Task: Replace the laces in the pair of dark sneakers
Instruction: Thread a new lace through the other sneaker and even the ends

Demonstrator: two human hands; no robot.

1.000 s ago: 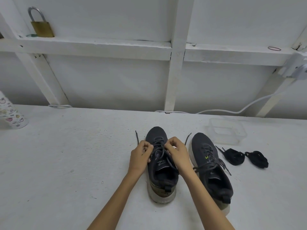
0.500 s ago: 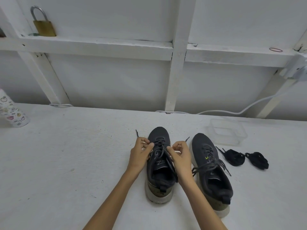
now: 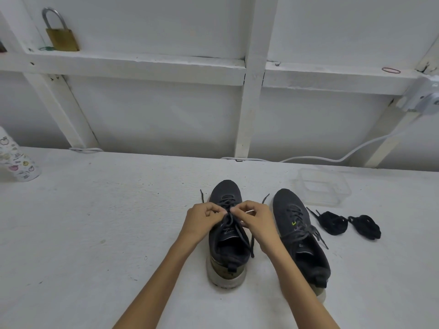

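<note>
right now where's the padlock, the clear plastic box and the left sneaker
padlock (image 3: 62,39), head view, brass body
clear plastic box (image 3: 320,188), head view, bare base
left sneaker (image 3: 225,188), head view, toe

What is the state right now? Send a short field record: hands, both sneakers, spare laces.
left hand: pinches the grey lace over the tongue
right hand: pinches the same lace, fingertips meeting the left's
worked sneaker: between the wrists, lace ends loose
other sneaker: to its right, laced, untouched
black lace bundles: two, right of the other sneaker
clear container: behind the bundles
</note>
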